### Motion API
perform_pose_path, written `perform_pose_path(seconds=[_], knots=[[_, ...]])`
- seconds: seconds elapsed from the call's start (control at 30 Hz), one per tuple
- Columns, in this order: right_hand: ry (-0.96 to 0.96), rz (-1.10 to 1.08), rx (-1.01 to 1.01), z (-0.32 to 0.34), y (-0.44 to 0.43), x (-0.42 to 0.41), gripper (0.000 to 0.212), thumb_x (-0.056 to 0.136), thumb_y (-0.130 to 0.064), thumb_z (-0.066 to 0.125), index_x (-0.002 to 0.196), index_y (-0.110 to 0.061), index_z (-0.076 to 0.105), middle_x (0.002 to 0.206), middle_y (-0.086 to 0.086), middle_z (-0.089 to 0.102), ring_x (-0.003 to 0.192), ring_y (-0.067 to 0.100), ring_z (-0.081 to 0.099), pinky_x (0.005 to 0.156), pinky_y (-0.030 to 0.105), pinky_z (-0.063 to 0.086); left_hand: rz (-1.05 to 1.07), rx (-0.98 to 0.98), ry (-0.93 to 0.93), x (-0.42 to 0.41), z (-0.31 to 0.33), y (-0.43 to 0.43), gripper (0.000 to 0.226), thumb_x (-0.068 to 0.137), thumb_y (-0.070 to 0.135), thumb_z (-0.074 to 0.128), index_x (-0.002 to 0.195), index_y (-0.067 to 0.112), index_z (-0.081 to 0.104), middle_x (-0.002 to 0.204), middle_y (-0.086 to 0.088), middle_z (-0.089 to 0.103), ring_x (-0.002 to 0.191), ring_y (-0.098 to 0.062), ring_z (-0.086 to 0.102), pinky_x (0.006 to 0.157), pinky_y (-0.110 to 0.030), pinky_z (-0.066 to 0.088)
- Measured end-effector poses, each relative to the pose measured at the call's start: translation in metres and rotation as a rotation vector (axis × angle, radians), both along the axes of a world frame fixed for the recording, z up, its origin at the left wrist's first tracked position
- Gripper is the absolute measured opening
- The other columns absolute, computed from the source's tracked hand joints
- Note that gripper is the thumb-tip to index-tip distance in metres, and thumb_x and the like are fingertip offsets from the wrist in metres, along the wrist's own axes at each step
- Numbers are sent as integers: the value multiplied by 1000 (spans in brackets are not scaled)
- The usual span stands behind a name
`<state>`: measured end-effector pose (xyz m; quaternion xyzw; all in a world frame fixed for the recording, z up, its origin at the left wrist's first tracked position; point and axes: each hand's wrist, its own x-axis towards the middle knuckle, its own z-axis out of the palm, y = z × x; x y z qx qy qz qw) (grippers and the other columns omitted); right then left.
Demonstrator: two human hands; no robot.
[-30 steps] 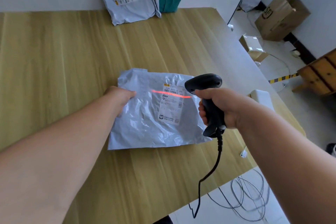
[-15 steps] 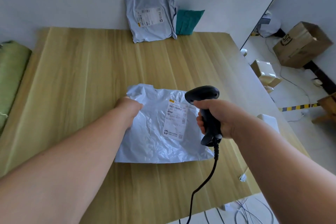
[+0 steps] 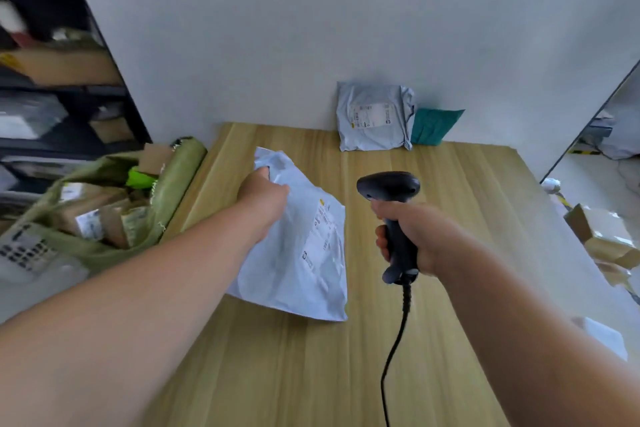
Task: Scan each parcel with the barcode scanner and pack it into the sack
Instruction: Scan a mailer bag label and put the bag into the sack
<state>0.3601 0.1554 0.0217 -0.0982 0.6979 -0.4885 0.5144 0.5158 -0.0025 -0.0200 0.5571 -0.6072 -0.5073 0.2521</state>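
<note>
1 parcel (image 3: 298, 274) in L hand (image 3: 265, 196) | 1 scanner (image 3: 389, 185) in R hand (image 3: 420, 236) | 1 sack (image 3: 180, 165)

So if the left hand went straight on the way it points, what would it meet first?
Past the held parcel, probably the far grey parcel leaning against the wall, across bare table; depth is unclear.

parcel (image 3: 298, 253) lifted, swung toward sack (image 3: 104, 191)

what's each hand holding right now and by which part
The left hand grips the grey parcel at its upper left edge; the right hand grips the barcode scanner by its handle.
</note>
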Motion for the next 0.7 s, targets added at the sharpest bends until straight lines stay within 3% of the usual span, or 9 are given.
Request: perform_pose_path(seconds=[0.13, 0.23, 0.37, 0.47, 0.53, 0.63, 0.7], knots=[[35, 70, -76, 17, -26, 34, 16, 91, -18, 69, 94, -11, 54, 64, 9, 54, 51, 21, 52, 53, 30, 43, 143, -135, 34, 45, 41, -25, 32, 94, 12, 48, 126, 14, 48, 93, -1, 53, 65, -7, 44, 56, -21, 34], [70, 130, -111, 29, -52, 63, 13, 92, -15, 66, 92, -10, 54, 65, 10, 54, 53, 21, 51, 55, 30, 42, 255, -197, 31, 90, 67, -48, 25, 93, 13, 49, 118, 9, 53, 85, -2, 50, 62, -10, 42, 52, -24, 33], [86, 191, -149, 37, -97, 111, 14, 92, -17, 67, 96, -12, 54, 65, 9, 55, 52, 20, 52, 52, 28, 44, 344, -215, 63, 156, 81, -91, 32, 93, 15, 51, 124, 6, 51, 108, -8, 56, 86, -21, 51, 72, -26, 40], [81, 227, -162, 38, -139, 151, 17, 92, -20, 69, 100, -12, 56, 65, 8, 57, 52, 19, 54, 52, 28, 46, 361, -201, 111, 207, 84, -133, 23, 95, 15, 50, 118, 11, 51, 93, -4, 50, 88, -21, 46, 68, -27, 37], [80, 228, -163, 37, -169, 180, 18, 91, -21, 70, 101, -12, 57, 65, 7, 58, 52, 19, 54, 52, 28, 46, 356, -167, 128, 241, 83, -169, 31, 94, 17, 51, 124, 10, 50, 100, -6, 54, 90, -22, 50, 71, -28, 42], [75, 218, -144, 32, -213, 223, 20, 91, -21, 70, 103, -10, 59, 66, 7, 58, 52, 19, 55, 52, 29, 47, 334, -76, 136, 290, 75, -226, 47, 89, 25, 54, 135, 20, 46, 124, -8, 56, 107, -30, 57, 93, -45, 48], [71, 204, -129, 28, -240, 251, 21, 90, -21, 71, 103, -9, 59, 65, 8, 58, 52, 20, 55, 53, 29, 47, 320, -15, 141, 317, 68, -260, 57, 85, 30, 56, 140, 25, 41, 127, -8, 56, 108, -33, 57, 94, -51, 48]])
